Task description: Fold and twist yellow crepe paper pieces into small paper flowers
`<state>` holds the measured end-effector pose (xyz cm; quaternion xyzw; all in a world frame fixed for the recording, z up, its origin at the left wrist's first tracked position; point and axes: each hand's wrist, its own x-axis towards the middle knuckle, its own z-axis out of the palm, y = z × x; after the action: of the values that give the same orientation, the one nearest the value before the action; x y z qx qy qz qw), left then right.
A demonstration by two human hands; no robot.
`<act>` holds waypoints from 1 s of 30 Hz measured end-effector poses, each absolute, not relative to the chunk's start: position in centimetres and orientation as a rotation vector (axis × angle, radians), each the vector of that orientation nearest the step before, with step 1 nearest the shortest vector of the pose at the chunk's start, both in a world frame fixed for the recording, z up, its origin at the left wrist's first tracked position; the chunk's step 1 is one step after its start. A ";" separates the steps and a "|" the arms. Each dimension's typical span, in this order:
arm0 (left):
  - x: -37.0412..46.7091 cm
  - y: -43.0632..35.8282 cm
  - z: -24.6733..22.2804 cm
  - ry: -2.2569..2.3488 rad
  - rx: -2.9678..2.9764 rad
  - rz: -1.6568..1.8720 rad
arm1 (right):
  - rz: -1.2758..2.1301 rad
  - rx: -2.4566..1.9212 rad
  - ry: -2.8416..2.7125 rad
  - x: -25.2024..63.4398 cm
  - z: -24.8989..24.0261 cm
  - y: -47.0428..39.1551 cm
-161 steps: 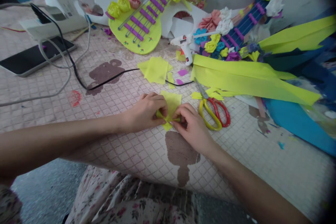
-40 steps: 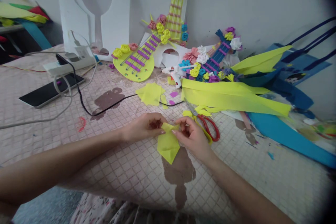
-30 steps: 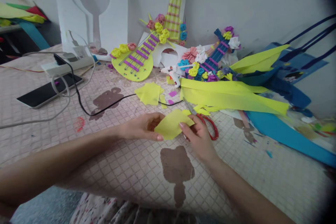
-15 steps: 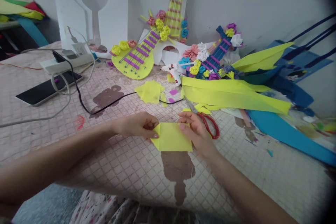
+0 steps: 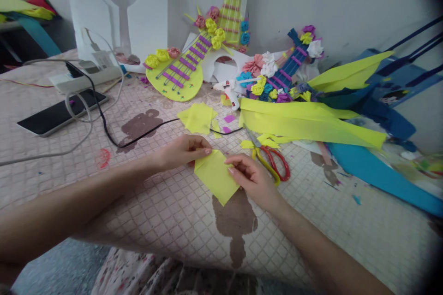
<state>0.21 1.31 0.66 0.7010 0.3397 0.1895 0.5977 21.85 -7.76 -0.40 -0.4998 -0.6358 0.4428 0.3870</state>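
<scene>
Paper (image 5: 218,179), yellow and creased, between our two hands at the table's (image 5: 159,212) near side.
Our left hand (image 5: 185,150) pinches its upper left corner, and our right hand (image 5: 255,179) grips its right edge; just beyond our right hand lie scissors (image 5: 263,147), while farther back we see more yellow pieces (image 5: 198,117) and a glue gun (image 5: 232,94).

The person has 1 left hand (image 5: 188,150) and 1 right hand (image 5: 255,179); there are 1 yellow square (image 5: 217,177), 1 pair of scissors (image 5: 263,149), 1 glue gun (image 5: 230,87), 1 phone (image 5: 62,113), 1 power strip (image 5: 67,84) and 1 white cut-out board (image 5: 151,18); 3 craft instruments (image 5: 191,84), 2 yellow and 1 blue; 2 purple scraps (image 5: 229,118) near the pile of squares (image 5: 197,117); the overlapping squares there cannot be counted.
</scene>
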 end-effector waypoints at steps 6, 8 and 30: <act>0.1 1.5 0.2 0.836 1.704 0.648 | 1.025 -1.434 -1.555 22.2 -0.6 -7.4; 0.0 1.4 0.3 0.816 1.952 0.724 | 1.075 -1.430 -1.546 22.2 -0.7 -7.5; 0.1 -1.0 1.1 0.419 2.594 0.546 | 0.573 -1.355 -1.983 22.4 -0.1 -7.6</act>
<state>0.12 -1.00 1.05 0.9414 0.1521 0.1980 0.2270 22.39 -7.64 -0.12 -0.5181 -0.7580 0.2192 0.3301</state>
